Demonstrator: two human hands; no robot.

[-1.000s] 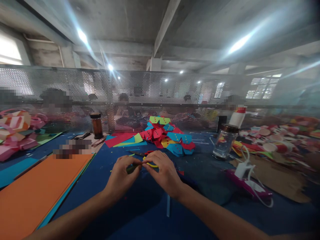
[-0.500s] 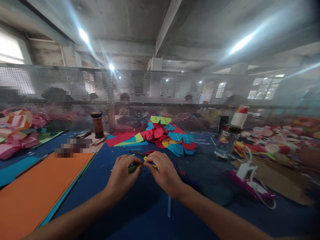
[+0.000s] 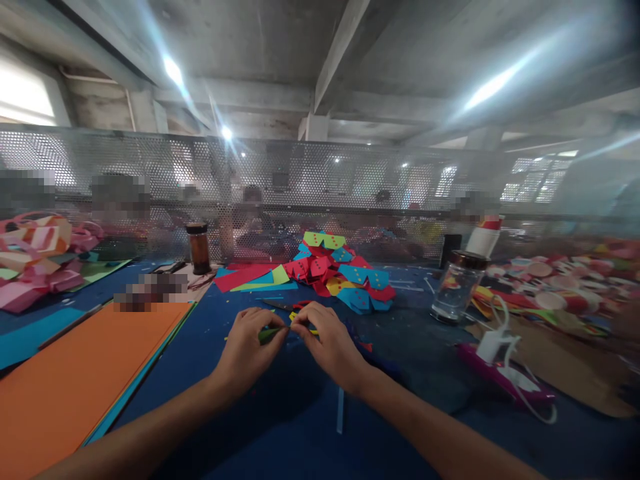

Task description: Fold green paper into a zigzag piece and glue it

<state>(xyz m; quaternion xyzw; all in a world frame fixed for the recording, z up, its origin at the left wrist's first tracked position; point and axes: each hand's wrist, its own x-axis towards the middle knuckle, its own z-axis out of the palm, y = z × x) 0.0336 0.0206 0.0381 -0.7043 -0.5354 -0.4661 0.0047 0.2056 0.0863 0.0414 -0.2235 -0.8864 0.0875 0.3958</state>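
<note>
My left hand (image 3: 251, 347) is closed in a pinch on a small green piece (image 3: 269, 333), mostly hidden by the fingers; it looks like paper. My right hand (image 3: 327, 343) pinches close beside it, fingertips almost meeting the left ones; whatever it grips is too small to make out. Just behind the hands lie scissors (image 3: 278, 305), their dark blades pointing left and their handles partly covered. Farther back rises a pile of folded paper shapes (image 3: 320, 267) in red, blue, yellow and green with rows of dots. A thin pale strip (image 3: 341, 410) lies below my right wrist.
Orange paper sheets (image 3: 100, 367) are stacked at left, near a brown bottle (image 3: 199, 250). On the right stand a glass jar (image 3: 456, 287) and a purple power strip (image 3: 505, 377) with white cables. A perforated metal screen (image 3: 300, 173) closes the table's back, with people beyond it.
The whole view has shifted slightly. Both hands keep nearly the same pinching pose, and a bit more of the green piece shows at the left fingers.
</note>
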